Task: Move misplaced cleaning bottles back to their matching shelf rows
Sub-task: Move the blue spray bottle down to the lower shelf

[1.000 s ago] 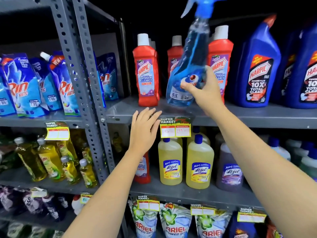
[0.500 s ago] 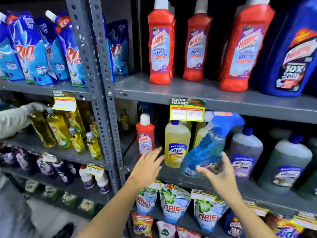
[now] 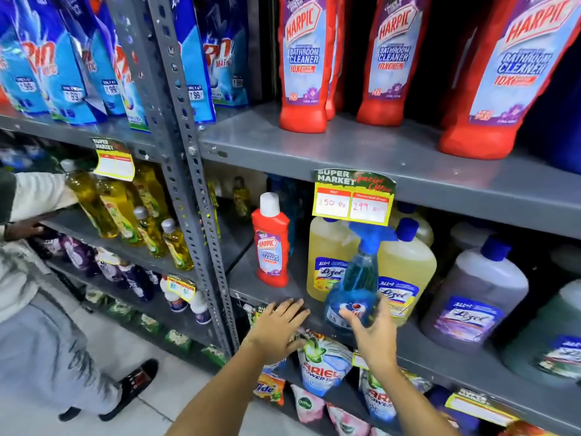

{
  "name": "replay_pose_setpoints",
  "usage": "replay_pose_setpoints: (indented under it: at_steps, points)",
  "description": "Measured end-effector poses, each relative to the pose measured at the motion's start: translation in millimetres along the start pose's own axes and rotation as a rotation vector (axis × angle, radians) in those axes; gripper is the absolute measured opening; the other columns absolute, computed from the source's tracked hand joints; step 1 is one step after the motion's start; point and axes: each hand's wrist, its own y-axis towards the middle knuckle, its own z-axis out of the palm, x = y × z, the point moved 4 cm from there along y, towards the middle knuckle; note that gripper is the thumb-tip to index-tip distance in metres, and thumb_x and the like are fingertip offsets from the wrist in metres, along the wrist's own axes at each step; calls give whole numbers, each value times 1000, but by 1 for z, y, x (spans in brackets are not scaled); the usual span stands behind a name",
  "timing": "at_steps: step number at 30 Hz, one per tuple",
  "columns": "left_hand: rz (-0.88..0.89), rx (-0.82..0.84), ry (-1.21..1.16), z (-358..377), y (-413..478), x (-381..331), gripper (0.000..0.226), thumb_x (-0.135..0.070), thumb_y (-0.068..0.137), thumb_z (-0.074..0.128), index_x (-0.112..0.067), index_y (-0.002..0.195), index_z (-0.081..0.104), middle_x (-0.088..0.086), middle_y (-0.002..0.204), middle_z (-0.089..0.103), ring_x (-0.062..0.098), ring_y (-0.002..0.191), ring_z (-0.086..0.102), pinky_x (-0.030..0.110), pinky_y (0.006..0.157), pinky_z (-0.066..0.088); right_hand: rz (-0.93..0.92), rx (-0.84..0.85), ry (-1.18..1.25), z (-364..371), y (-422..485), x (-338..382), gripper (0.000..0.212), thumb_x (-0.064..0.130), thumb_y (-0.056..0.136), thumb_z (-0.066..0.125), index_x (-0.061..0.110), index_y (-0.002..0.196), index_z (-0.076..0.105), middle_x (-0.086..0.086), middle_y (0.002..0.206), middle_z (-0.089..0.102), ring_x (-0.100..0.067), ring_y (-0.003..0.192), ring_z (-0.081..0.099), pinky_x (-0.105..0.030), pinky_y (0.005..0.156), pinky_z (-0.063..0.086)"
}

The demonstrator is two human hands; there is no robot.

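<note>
1. Moved since a second ago: blue spray bottle (image 3: 355, 291) is off the upper shelf (image 3: 345, 152), where it stood among the tall red Harpic bottles (image 3: 303, 58), and now sits on the middle shelf (image 3: 440, 354), just in front of the yellow Lizol bottles (image 3: 405, 269).
2. Right hand (image 3: 372, 333): grip is loose around the spray bottle's base, fingers spread; can't tell if it's letting go or just steadying.
3. Left hand (image 3: 276, 330): fingers apart, flat on the shelf edge left of the spray bottle, holding nothing.
4. Progress, my read: spray bottle relocated, but its matching row isn't visible here, so placement is unconfirmed.
5. Left to do: small red Harpic bottle (image 3: 272, 243), left of the yellow Lizol bottles, looks misplaced; it belongs up on the upper shelf.
6. Around: price tag (image 3: 353, 199) hangs right above the spray bottle's trigger. Purple Lizol bottle (image 3: 478, 297) is right of it.
7. Another person (image 3: 31, 278) works the adjacent rack far left of the spray bottle; not in the way.
</note>
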Motion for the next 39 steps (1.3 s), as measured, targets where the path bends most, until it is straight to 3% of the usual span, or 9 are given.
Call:
replay_pose_setpoints:
  at_steps: [5,8,15,17,20,27,30,35,39]
  points:
    - [-29,46,18,5,-4,-6,81,-66,88,3,-21,156,6,4,164,1,25,149,3,47,119,2,-77,25,-53,6,7,4,64,22,78,80,11,132,47,6,112,61,-11,102,61,-12,83,45]
    - [-57,65,-10,15,-5,-4,74,-63,95,19,-18,152,31,8,156,32,29,142,33,52,111,28,-106,45,-38,11,3,7,61,22,80,78,12,131,47,6,114,62,-1,102,59,0,81,41]
    - [-23,-38,-38,22,-5,-3,72,-65,96,27,-16,148,36,5,152,40,26,137,42,51,105,42,-33,2,-30,8,-1,-7,67,28,71,85,22,129,50,10,114,68,-2,102,65,-16,83,52]
    - [-11,-55,-65,18,-7,-6,74,-64,96,29,-17,153,25,3,159,18,27,145,24,49,119,14,-7,-27,-54,6,-3,-13,66,28,69,87,20,126,54,7,111,70,-7,100,67,-23,83,55]
    - [9,-89,-48,14,-8,-6,76,-63,99,22,-20,156,-4,-1,160,-13,23,148,-12,42,113,-19,25,-52,-79,10,-2,-18,55,19,71,86,22,117,55,-2,108,72,-16,99,70,-39,84,59]
    - [55,-149,-61,14,-8,0,76,-63,98,26,-18,156,10,1,159,-3,27,149,5,47,115,-7,47,-35,-50,30,0,-24,67,20,79,79,22,136,45,-1,124,67,-16,113,65,-44,94,56]
    - [50,-105,-68,13,-9,0,73,-60,100,26,-21,156,0,-1,162,-8,21,149,-7,47,117,-10,39,-53,-91,30,-4,-19,65,23,78,80,17,134,48,-2,123,67,-17,113,64,-41,93,55]
    - [53,-93,-119,5,-17,19,61,-56,101,24,-21,149,39,0,162,18,17,149,10,52,116,-6,-50,-470,-44,5,-34,21,26,32,83,66,20,106,61,2,100,64,-26,91,64,-46,78,54]
    - [-22,-114,-116,3,-25,54,65,-56,102,16,-17,143,48,2,151,43,17,140,36,46,112,10,-271,-397,55,14,-35,72,5,19,84,61,24,86,62,6,83,60,-11,72,58,-29,65,50]
